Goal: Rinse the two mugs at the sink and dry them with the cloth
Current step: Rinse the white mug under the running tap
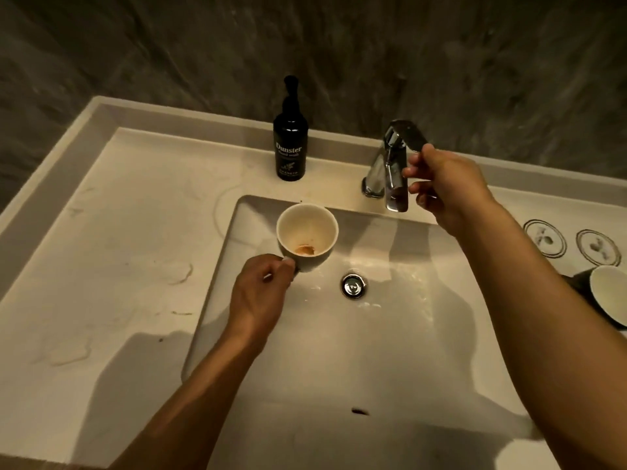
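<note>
My left hand (261, 293) grips the handle of a pale mug (307, 237) held over the left part of the sink basin (390, 334). The mug tilts toward me and shows a brown stain at its bottom. My right hand (444, 188) reaches to the chrome tap (393, 164), its thumb and fingers pinching the raised lever (409, 132). No water shows at the spout. A second mug (607, 296), dark outside and white inside, lies on its side at the right edge of the counter. No cloth is in view.
A black hand-wash pump bottle (290, 147) stands on the counter behind the basin's left corner. The chrome drain (353, 286) sits mid-basin. Two round coasters (544, 237) lie on the right counter. The left counter (118, 249) carries water marks. A dark wall rises behind.
</note>
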